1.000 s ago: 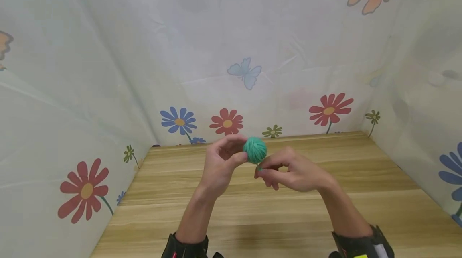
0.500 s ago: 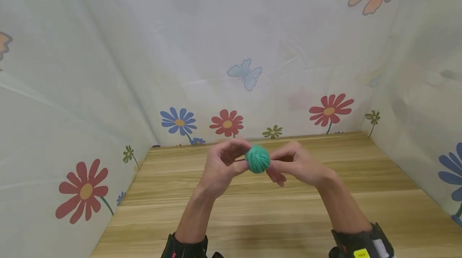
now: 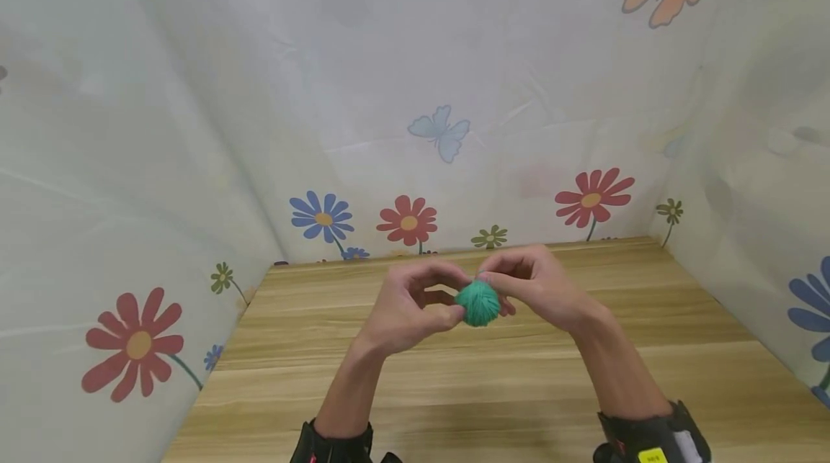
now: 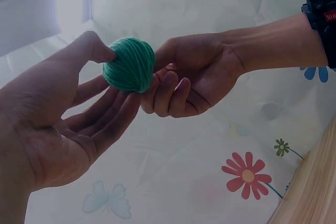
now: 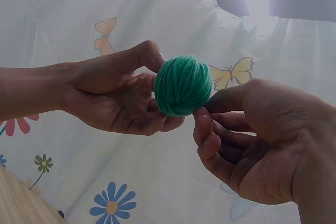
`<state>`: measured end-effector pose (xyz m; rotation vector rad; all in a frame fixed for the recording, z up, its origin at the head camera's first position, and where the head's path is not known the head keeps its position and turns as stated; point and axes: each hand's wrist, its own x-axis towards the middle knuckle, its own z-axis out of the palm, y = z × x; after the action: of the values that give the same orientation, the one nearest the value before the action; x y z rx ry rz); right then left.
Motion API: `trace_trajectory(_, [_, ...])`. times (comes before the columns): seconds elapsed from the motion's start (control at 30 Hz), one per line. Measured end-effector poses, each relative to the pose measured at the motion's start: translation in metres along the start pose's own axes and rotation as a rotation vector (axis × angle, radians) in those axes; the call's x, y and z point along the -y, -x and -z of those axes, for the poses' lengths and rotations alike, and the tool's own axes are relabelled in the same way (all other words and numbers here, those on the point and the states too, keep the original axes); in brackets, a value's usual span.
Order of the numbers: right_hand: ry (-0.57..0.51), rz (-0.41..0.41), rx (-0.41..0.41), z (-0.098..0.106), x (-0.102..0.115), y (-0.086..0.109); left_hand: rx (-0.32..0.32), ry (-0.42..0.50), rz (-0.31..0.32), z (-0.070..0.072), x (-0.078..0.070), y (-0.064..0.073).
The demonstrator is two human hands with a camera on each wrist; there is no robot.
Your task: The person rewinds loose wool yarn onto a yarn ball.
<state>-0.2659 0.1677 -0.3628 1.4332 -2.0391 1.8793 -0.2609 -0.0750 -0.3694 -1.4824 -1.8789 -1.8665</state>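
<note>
A small ball of green yarn (image 3: 478,303) is held up above the table between the two hands. My left hand (image 3: 415,308) grips it from the left, thumb on the near side and fingers behind and under it, as the left wrist view shows the ball (image 4: 129,65) between thumb and fingertips. My right hand (image 3: 541,286) has its thumb and index finger pinched together against the ball's upper right side. In the right wrist view, the right hand's (image 5: 262,140) fingertips meet at the edge of the ball (image 5: 184,85). The strand of yarn in that pinch is hidden by the fingertips.
Below the hands lies a wood-grain table (image 3: 454,391). White sheeting (image 3: 363,52) printed with flowers and butterflies stands behind it and along both sides. Dark bands with devices (image 3: 651,434) wrap the wrists.
The ball has come lower and a little to the right, and it has turned in the left fingers. My right hand has gone from below the ball, round its right side, to its upper right.
</note>
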Motion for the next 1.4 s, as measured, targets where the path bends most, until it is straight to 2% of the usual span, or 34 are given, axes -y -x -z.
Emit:
trace_trajectory(0.17, [0.104,-0.087,-0.093,0.001,0.003,0.001,-0.020,-0.098,0.033,0.000,-0.002,-0.001])
trace_trajectory(0.27, [0.154,-0.116,-0.144,0.000,0.004,0.000,-0.033,-0.141,0.048,-0.002,-0.009,-0.003])
trace_trajectory(0.43, [0.254,-0.081,-0.205,-0.002,0.006,-0.001,-0.068,-0.204,0.081,-0.004,-0.013,-0.005])
trace_trajectory(0.6, [0.356,-0.039,-0.195,-0.007,0.007,-0.004,-0.109,-0.249,0.121,-0.001,0.000,-0.003])
trace_trajectory(0.83, [0.338,-0.022,-0.213,-0.012,0.005,-0.007,-0.127,-0.194,0.148,0.000,0.004,-0.002])
trace_trajectory(1.0, [0.337,-0.063,-0.233,-0.010,0.005,-0.005,-0.140,-0.197,0.137,-0.004,-0.006,-0.004])
trace_trajectory(1.13, [0.337,-0.107,-0.244,-0.011,0.007,-0.004,-0.159,-0.249,0.101,-0.008,-0.016,-0.005])
trace_trajectory(1.3, [0.344,-0.207,-0.287,-0.013,0.004,-0.003,-0.183,-0.342,0.044,-0.001,0.001,-0.003])
trace_trajectory(1.4, [0.362,-0.256,-0.299,-0.010,-0.001,-0.002,-0.197,-0.390,0.053,-0.001,0.004,-0.003])
